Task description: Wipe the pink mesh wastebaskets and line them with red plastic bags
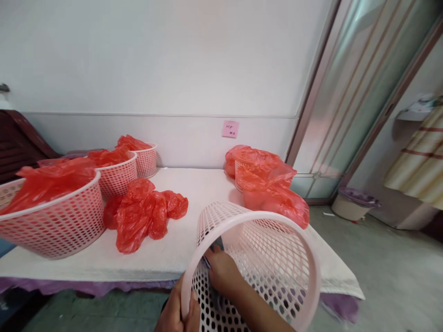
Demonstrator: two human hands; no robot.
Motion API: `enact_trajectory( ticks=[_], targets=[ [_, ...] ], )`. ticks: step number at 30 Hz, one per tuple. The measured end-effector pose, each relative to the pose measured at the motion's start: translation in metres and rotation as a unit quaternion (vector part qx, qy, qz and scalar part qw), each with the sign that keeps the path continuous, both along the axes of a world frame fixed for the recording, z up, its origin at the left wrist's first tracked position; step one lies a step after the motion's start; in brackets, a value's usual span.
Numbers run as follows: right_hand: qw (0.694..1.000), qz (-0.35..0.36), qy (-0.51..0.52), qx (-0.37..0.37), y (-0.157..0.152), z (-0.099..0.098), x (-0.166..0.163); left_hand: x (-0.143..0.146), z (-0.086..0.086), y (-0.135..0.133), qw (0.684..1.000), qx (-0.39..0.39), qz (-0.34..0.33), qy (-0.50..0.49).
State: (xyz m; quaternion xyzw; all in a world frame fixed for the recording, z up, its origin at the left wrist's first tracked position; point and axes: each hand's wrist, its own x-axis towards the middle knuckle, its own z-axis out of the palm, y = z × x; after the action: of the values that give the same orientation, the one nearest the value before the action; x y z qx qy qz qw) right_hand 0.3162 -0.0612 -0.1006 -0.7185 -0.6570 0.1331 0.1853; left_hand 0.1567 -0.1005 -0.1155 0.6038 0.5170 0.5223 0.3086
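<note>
A pale pink perforated plastic basket [277, 240] lies tipped on its side, its open mouth facing me, at the front of the white-covered table [173, 249]. My left hand [182, 304] is closed around the lower left of its rim. Inside the basket my right hand [223, 272] is closed on a grey-blue cloth [218, 243] against the left inner wall. Part of the cloth is hidden by the hand and forearm.
Several similar baskets [76, 212] with red plastic bags stand on the left. A crumpled red bag [145, 212] lies mid-table. More red bags [273, 198] cover a basket behind right. A pink note [230, 129] is on the wall. A bin [349, 205] stands on the floor.
</note>
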Motion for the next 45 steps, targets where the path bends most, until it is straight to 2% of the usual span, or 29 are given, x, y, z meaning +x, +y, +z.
enact_trajectory(
  ticks=[4, 7, 9, 13, 15, 17, 20, 22, 28, 31, 34, 37, 41, 45],
  targets=[
    [0.993, -0.029, -0.102, -0.044, -0.009, 0.004, 0.020, -0.003, 0.016, 0.010, 0.996, 0.082, -0.040, 0.016],
    [0.991, -0.037, -0.119, -0.052, -0.016, 0.008, 0.027, -0.003, 0.024, 0.015, 0.984, 0.156, -0.066, 0.054],
    [0.994, -0.011, -0.101, -0.047, -0.026, 0.013, 0.016, -0.002, 0.032, 0.019, 0.971, 0.199, -0.088, 0.096],
    [0.997, 0.073, 0.003, 0.041, -0.055, 0.023, -0.023, -0.002, 0.055, 0.029, 0.955, 0.238, -0.088, 0.152],
    [0.993, 0.107, -0.020, 0.043, -0.066, 0.025, -0.032, -0.002, 0.064, 0.032, 0.954, 0.238, -0.083, 0.163],
    [0.987, 0.107, -0.121, -0.005, -0.072, 0.024, -0.027, -0.003, 0.070, 0.035, 0.955, 0.226, -0.089, 0.168],
    [0.964, 0.040, -0.258, -0.054, -0.075, 0.023, -0.006, -0.004, 0.073, 0.037, 0.957, 0.211, -0.111, 0.164],
    [0.957, 0.010, -0.284, -0.053, -0.077, 0.020, 0.003, -0.003, 0.075, 0.039, 0.956, 0.215, -0.122, 0.159],
    [0.959, 0.121, -0.256, 0.025, -0.087, -0.003, -0.014, 0.001, 0.090, 0.053, 0.958, 0.208, -0.104, 0.169],
    [0.955, 0.101, -0.279, 0.028, -0.087, -0.002, -0.002, 0.001, 0.096, 0.063, 0.952, 0.212, -0.121, 0.186],
    [0.950, 0.056, -0.297, 0.074, -0.089, 0.004, 0.018, 0.002, 0.103, 0.072, 0.951, 0.203, -0.136, 0.189],
    [0.940, 0.078, -0.282, 0.174, -0.090, -0.005, 0.020, 0.004, 0.117, 0.078, 0.960, 0.162, -0.154, 0.171],
    [0.903, 0.087, -0.288, 0.307, -0.088, -0.027, 0.002, 0.009, 0.135, 0.082, 0.962, 0.120, -0.178, 0.172],
    [0.899, 0.081, -0.315, 0.294, -0.081, -0.028, -0.002, 0.016, 0.136, 0.087, 0.962, 0.104, -0.190, 0.169]
  ],
)
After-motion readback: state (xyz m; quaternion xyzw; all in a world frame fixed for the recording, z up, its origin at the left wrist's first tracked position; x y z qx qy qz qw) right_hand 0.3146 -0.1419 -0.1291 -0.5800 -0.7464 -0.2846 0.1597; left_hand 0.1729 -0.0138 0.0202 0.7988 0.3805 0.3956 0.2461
